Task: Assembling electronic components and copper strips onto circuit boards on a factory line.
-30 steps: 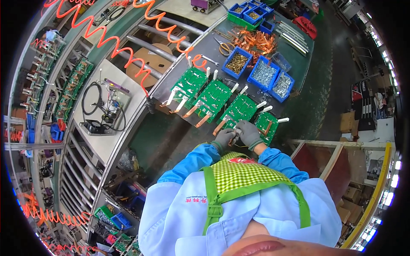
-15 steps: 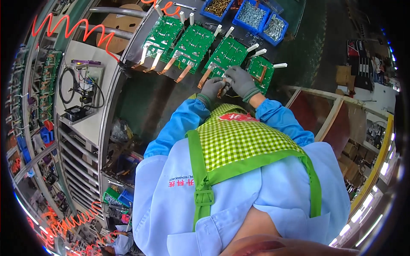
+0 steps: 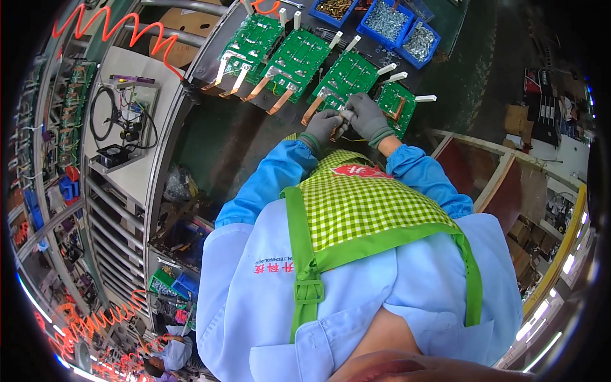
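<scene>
My gloved left hand is closed around the end of a copper strip at the near edge of a green circuit board. Beside it, my gloved right hand pinches at the same strip, with a small silvery piece showing at its fingertips, too small to name. Another copper strip juts from that board, left of my hands. A further circuit board, bearing a copper piece, lies just right of my right hand. White posts stick out from the boards' far edges.
Two more green boards with copper strips lie to the left on the dark bench. Blue bins of brass and silvery fasteners stand at the back. An orange coiled hose hangs at the left, above a white panel and a roller conveyor.
The whole view has shifted a little, with bench and boards now slightly lower and to the right. Both hands stay together at the copper strip; the right fingers have moved slightly.
</scene>
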Demonstrator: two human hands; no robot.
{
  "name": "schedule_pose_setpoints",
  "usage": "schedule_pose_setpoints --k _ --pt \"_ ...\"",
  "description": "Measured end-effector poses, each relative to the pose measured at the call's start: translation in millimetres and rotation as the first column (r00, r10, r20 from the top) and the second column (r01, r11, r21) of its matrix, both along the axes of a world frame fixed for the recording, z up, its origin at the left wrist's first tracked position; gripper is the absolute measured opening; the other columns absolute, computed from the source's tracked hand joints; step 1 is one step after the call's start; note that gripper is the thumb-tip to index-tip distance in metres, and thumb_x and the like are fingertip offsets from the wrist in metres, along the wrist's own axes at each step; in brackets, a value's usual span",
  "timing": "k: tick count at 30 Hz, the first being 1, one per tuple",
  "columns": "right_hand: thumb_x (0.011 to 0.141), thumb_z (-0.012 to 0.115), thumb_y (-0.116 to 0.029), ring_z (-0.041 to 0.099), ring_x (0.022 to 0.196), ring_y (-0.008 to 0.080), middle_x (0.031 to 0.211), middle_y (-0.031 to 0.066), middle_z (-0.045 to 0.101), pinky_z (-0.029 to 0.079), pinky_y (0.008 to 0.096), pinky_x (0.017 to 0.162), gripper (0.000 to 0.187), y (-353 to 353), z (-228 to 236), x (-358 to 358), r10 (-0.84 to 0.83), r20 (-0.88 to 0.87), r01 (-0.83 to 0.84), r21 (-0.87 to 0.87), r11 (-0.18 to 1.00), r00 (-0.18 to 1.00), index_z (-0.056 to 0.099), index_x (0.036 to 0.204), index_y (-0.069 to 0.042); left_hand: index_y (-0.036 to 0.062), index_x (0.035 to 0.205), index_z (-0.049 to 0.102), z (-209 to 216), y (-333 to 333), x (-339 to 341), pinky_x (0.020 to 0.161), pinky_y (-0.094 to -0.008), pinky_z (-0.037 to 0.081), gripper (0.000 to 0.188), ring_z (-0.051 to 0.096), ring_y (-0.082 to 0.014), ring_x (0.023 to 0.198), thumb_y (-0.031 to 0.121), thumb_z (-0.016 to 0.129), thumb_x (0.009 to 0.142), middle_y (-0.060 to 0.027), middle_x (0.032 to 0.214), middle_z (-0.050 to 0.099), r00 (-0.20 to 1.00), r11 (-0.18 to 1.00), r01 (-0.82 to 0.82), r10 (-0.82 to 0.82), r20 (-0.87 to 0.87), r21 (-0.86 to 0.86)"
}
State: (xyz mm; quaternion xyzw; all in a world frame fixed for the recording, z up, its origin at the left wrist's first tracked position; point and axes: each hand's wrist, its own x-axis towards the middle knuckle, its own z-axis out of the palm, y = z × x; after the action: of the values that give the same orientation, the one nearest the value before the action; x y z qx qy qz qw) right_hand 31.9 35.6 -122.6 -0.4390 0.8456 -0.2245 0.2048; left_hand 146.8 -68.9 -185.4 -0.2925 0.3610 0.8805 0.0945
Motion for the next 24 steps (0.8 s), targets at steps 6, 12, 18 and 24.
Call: schedule_pose_setpoints --k 6,12,18,24 --pt "0.077 0.062 -0.02 0.055 0.081 0.0314 0.092 0.0132 0.051 0.046 0.0393 0.069 0.019 -3.5 -0.1 0.9 0.003 0.037 -0.004 0.02 1.0 0.999 0.055 0.087 -0.006 -0.0002 0.095 0.054 -5.1 -3.9 -0.5 0.055 -0.0208 0.047 0.015 0.057 -0.0136 0.069 0.011 0.05 0.087 -0.0081 0.08 0.058 1.0 0.998 0.021 -0.021 0.006 0.067" --pt "0.077 0.062 -0.017 0.057 0.084 0.0283 0.099 0.0116 0.051 0.048 0.0351 0.073 0.019 3.9 -1.1 -7.2 0.055 0.074 -0.053 -0.018 0.998 0.996 0.059 0.094 -0.008 -0.0002 0.094 0.054 0.4 -5.5 1.7 0.054 -0.0207 0.047 0.014 0.057 -0.0133 0.068 0.011 0.05 0.087 -0.0083 0.081 0.059 1.0 0.997 0.002 -0.002 0.001 0.074" --pt "0.078 0.06 -0.017 0.057 0.081 0.0285 0.093 0.0106 0.053 0.048 0.0363 0.071 0.016 6.2 -4.0 -8.9 0.142 -0.018 -0.143 -0.12 0.982 0.99 0.06 0.091 -0.008 -0.0001 0.094 0.055 -0.3 -5.0 0.5 0.055 -0.0211 0.047 0.014 0.058 -0.0128 0.07 0.011 0.05 0.087 -0.0086 0.084 0.06 0.998 0.999 0.046 -0.047 0.034 0.018" --pt "0.078 0.06 -0.021 0.056 0.08 0.031 0.09 0.0114 0.053 0.046 0.0403 0.067 0.015 -0.9 3.0 -3.2 0.151 -0.158 -0.15 0.019 0.988 0.976 0.057 0.085 -0.008 -0.0009 0.093 0.056 0.3 1.2 -1.9 0.053 -0.0209 0.046 0.014 0.058 -0.0127 0.065 0.009 0.051 0.085 -0.0079 0.081 0.06 1.0 0.998 -0.001 0.002 0.024 -0.061"
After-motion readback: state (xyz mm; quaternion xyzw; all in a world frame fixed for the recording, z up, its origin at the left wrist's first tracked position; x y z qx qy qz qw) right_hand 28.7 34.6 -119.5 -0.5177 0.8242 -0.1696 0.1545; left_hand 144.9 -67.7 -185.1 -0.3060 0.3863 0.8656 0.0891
